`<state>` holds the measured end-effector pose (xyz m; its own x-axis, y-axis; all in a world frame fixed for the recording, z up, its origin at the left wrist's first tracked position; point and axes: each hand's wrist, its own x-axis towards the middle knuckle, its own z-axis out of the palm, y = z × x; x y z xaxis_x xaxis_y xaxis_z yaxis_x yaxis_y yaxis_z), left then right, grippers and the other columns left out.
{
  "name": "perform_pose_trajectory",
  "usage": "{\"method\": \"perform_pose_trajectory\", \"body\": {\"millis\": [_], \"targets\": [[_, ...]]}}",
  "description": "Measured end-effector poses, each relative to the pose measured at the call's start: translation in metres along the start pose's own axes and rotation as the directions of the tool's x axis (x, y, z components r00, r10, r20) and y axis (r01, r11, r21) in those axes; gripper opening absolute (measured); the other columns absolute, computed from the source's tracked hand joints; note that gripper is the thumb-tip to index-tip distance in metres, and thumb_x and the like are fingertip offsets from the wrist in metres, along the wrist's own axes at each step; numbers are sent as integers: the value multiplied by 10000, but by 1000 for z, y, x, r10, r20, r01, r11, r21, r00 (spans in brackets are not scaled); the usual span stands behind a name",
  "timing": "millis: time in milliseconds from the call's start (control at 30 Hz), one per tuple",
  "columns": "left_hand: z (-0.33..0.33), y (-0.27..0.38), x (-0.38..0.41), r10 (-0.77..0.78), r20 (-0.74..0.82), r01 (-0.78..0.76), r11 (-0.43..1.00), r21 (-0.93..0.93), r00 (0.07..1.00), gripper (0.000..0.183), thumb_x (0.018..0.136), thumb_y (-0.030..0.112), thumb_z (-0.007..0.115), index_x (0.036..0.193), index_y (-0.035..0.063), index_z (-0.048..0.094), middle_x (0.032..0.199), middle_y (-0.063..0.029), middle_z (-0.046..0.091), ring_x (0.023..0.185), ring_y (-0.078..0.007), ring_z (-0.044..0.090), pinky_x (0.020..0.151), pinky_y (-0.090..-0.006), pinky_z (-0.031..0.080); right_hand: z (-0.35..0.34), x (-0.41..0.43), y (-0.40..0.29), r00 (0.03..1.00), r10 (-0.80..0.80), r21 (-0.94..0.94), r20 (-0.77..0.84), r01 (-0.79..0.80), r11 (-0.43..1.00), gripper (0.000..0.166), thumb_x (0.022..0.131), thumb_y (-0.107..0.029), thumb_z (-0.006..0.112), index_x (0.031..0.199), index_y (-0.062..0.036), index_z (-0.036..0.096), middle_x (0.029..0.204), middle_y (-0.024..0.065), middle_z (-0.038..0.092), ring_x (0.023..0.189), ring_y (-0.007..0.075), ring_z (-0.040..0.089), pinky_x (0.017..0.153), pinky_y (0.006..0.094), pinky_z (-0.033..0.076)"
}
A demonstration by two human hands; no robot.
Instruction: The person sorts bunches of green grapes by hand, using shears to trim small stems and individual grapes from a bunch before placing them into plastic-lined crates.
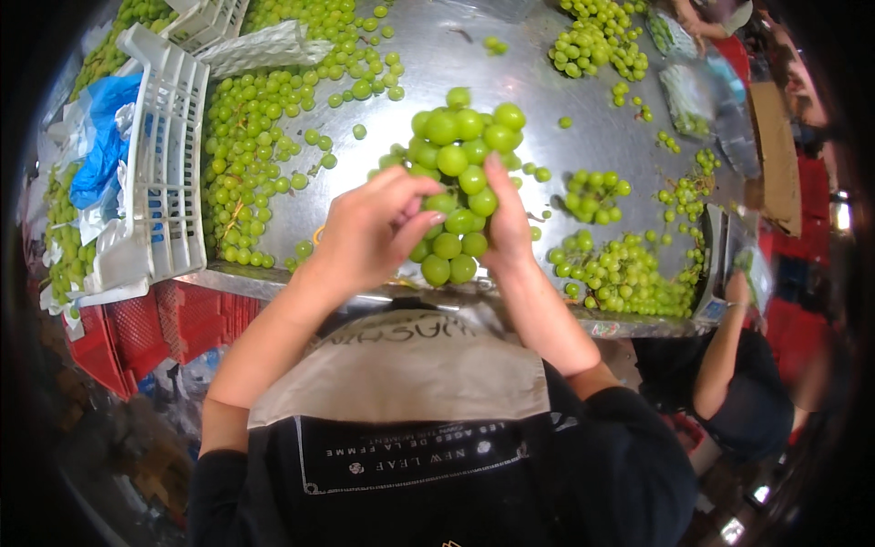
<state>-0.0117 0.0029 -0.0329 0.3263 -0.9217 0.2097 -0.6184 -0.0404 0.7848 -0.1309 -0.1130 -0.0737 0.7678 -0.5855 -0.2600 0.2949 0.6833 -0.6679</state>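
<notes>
A large bunch of green grapes [452,161] is held up over the metal table [321,205] in front of me. My right hand [509,222] grips the bunch from its right side, with the thumb lying on the grapes. At the left side of the bunch is my left hand [372,225], its thumb and index finger bent close together beside a grape. Whether those fingertips pinch a grape or a stem cannot be told. Behind the bunch, more grapes partly show.
Loose green grapes [253,137] cover the table's left part beside a white plastic crate [167,157]. Grape bunches [632,273] lie at the right, near a small scale-like device [714,273]. Packed grapes [683,102] sit farther back. A co-worker's arm [724,362] is at the right.
</notes>
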Motion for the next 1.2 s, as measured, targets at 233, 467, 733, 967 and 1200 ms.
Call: {"method": "perform_pose_trajectory", "body": {"millis": [233, 467, 733, 967, 1200], "targets": [[6, -20, 9, -360, 87, 275, 511, -814, 929, 772, 844, 230, 575, 1428, 88, 91, 1368, -223, 284, 1209, -349, 411, 970, -418, 411, 24, -20, -26, 999, 41, -238, 21, -35, 971, 779, 900, -519, 423, 1432, -51, 100, 1456, 153, 178, 1330, 273, 226, 1017, 456, 285], [4, -38, 8, -275, 290, 284, -62, -957, 917, 647, 892, 393, 447, 1411, 93, 204, 1359, -170, 371, 1183, -307, 462, 945, -427, 430, 9, -18, -38, 991, -38, -470, 126, 94, 878, 719, 899, -483, 448, 1392, -13, 221, 1401, 191, 288, 1260, 273, 347, 913, 411, 433], [18, -24, 13, -419, 333, 323, -97, -941, 845, 548, 926, 373, 408, 1369, 61, 328, 1247, -164, 499, 1092, -284, 533, 927, -380, 430, -3, 10, 22, 985, 121, 155, 125, -140, 978, 759, 885, -633, 267, 1382, -60, 243, 1378, 128, 338, 1256, 282, 347, 1033, 441, 303], [2, -9, 15, 84, -380, -72, 996, 46, 921, 414, 694, 121, 744, 1073, 29, 603, 1036, -103, 562, 913, -213, 568, 775, -300, 477, -3, 17, 21, 961, -49, 312, 271, -39, 949, 733, 905, -605, 224, 1347, -26, 303, 1317, 150, 422, 1202, 290, 435, 1013, 426, 351], [3, -7, 21, 264, -271, -204, 951, 231, 926, 294, 570, 42, 752, 830, 44, 614, 905, -82, 550, 842, -265, 541, 678, -343, 447, 7, 8, 16, 991, -61, 218, 118, 34, 975, 638, 947, -514, 228, 1339, -18, 310, 1310, 139, 431, 1200, 264, 440, 1014, 403, 355]]}}
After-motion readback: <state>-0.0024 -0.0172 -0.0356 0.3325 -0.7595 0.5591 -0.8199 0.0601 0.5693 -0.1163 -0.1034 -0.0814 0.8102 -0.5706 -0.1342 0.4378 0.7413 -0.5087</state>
